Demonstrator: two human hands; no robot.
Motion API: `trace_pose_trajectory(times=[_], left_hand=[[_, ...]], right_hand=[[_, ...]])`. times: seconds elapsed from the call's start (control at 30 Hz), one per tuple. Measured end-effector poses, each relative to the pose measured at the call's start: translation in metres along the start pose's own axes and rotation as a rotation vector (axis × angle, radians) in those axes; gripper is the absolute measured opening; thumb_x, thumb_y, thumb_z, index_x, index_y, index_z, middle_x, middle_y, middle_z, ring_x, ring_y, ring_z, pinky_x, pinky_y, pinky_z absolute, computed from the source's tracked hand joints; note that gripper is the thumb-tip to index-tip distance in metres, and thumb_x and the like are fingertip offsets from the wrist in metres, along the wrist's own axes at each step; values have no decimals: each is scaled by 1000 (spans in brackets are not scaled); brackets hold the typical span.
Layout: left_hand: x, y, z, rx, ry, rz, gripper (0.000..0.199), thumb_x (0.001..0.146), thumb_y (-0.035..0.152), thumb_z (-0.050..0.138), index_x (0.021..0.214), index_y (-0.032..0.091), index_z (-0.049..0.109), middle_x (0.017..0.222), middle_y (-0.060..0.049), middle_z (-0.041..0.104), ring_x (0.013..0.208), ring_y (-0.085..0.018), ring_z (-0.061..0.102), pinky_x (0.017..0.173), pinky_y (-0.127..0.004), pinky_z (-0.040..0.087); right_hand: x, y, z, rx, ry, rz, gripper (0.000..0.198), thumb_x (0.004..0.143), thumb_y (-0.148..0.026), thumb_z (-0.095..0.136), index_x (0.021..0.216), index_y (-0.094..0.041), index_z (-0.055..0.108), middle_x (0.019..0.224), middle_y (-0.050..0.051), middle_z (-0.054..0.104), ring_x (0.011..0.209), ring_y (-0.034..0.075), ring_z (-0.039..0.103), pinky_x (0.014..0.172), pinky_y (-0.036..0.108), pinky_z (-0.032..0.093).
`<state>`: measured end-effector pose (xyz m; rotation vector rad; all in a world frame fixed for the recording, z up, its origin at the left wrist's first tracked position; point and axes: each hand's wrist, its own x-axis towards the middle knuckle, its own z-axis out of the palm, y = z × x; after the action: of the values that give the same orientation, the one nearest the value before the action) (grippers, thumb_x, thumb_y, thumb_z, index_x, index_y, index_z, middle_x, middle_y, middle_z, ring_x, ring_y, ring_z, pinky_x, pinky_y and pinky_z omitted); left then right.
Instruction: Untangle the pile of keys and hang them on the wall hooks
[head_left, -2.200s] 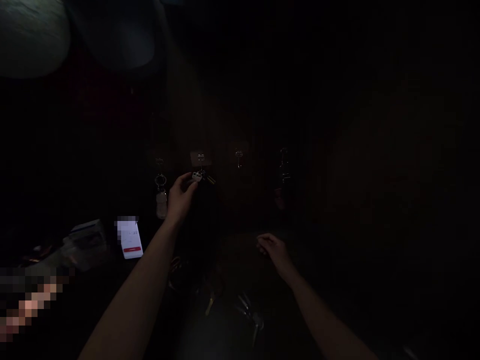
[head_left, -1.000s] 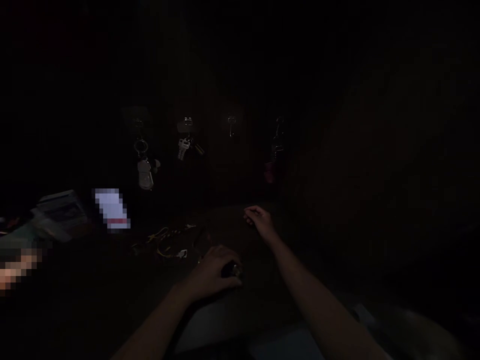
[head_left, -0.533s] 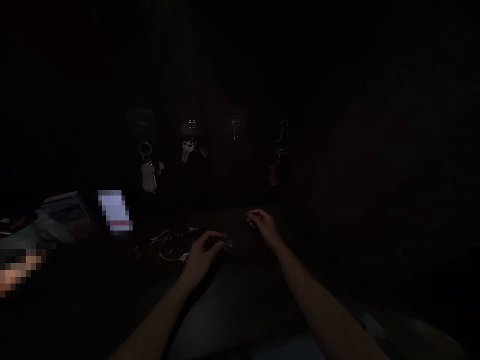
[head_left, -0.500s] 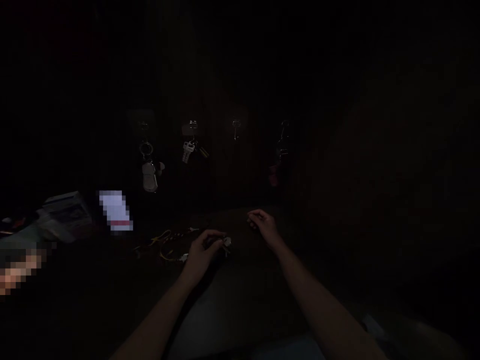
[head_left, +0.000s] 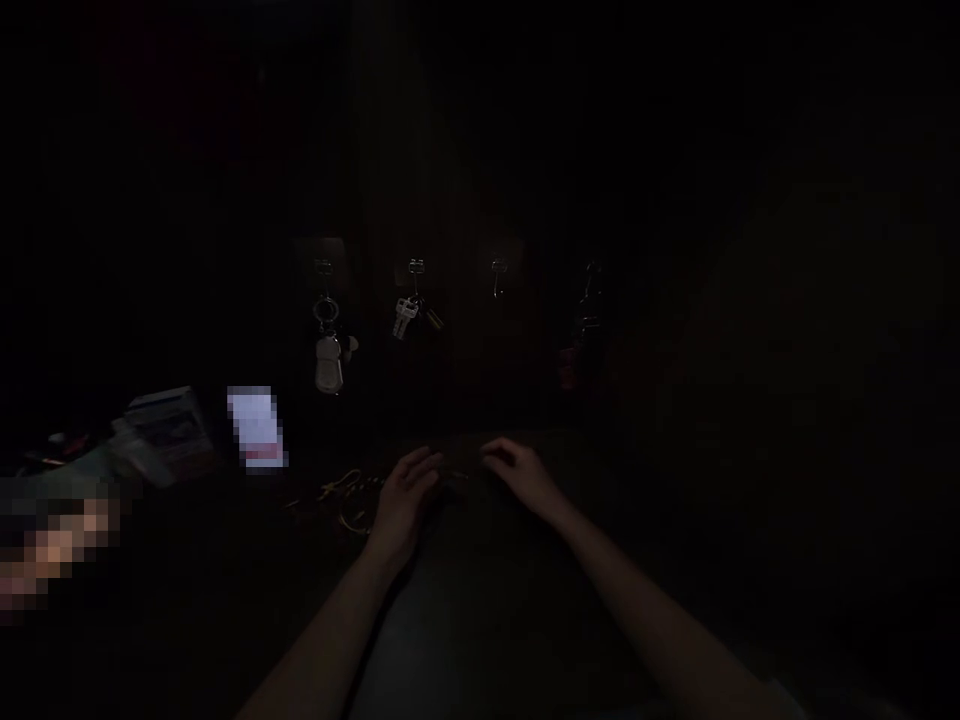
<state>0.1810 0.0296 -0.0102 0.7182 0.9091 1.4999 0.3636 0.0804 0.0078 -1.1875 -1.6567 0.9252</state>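
Note:
The scene is very dark. My left hand (head_left: 406,500) is over the tabletop, palm turned inward, its fingers loosely stretched and apart with nothing visible in them. To its right, my right hand (head_left: 523,478) has thumb and forefinger brought together in a pinch; whatever may be between the tips is too dark to make out. A small faint metallic thing (head_left: 459,477), blurred, shows in the gap between the two hands. Just left of my left hand lies a tangled yellowish cord or lanyard (head_left: 349,500), partly hidden by that hand.
Ahead, several hooks hang in a row. One bears a ring with a pale fob (head_left: 328,362), another a bunch of keys (head_left: 405,317), and a bare hook (head_left: 498,280) follows. A dark reddish item (head_left: 568,368) hangs rightmost. At left are a lit pixelated rectangle (head_left: 255,425) and a box (head_left: 169,430).
My left hand has loosened from the small keys it was pinching, and its fingers have straightened. My right hand has moved slightly left and down relative to the hooks. The whole view has shifted.

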Motion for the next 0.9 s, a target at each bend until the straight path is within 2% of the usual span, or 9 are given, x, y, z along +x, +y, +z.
trace_pose_trajectory(times=[0.07, 0.13, 0.3, 0.53, 0.7, 0.9], left_hand=[[2, 0, 0, 65, -1, 22, 45, 61, 23, 74, 103, 20, 58, 110, -9, 67, 101, -21, 62, 92, -36, 43], [3, 0, 0, 119, -5, 56, 43, 63, 24, 73, 104, 20, 58, 110, -9, 67, 102, -21, 61, 92, -36, 42], [2, 3, 3, 183, 23, 132, 36, 68, 25, 68, 102, 19, 56, 110, -10, 67, 102, -21, 62, 91, -36, 43], [2, 4, 4, 223, 71, 163, 38, 64, 25, 70, 99, 18, 56, 100, -10, 69, 95, -22, 65, 87, -36, 46], [2, 3, 6, 266, 22, 168, 37, 65, 23, 68, 99, 19, 56, 92, -6, 71, 90, -20, 66, 84, -33, 47], [1, 7, 5, 467, 63, 229, 28, 72, 32, 63, 96, 19, 61, 86, -4, 71, 88, -20, 65, 80, -31, 47]], right_hand=[[-2, -14, 12, -19, -96, -56, 17, 73, -29, 57, 85, -20, 67, 85, 2, 68, 82, 18, 61, 75, 29, 43], [-4, -22, 24, 6, -124, -75, 18, 77, -29, 54, 86, -20, 67, 87, 2, 69, 85, 18, 61, 77, 29, 43], [-10, -19, 43, 102, -64, -68, 16, 77, -32, 56, 80, -19, 66, 79, 0, 68, 79, 17, 61, 75, 27, 44], [-10, -9, 46, 143, -53, -26, 16, 73, -33, 59, 77, -18, 64, 78, 1, 66, 78, 17, 59, 74, 27, 43], [-10, -9, 46, 120, -74, 35, 16, 69, -33, 59, 71, -17, 61, 68, -1, 62, 68, 15, 56, 66, 26, 42], [-14, -21, 38, 119, -34, 5, 13, 70, -31, 57, 67, -18, 59, 64, -3, 57, 65, 13, 52, 62, 23, 39]])
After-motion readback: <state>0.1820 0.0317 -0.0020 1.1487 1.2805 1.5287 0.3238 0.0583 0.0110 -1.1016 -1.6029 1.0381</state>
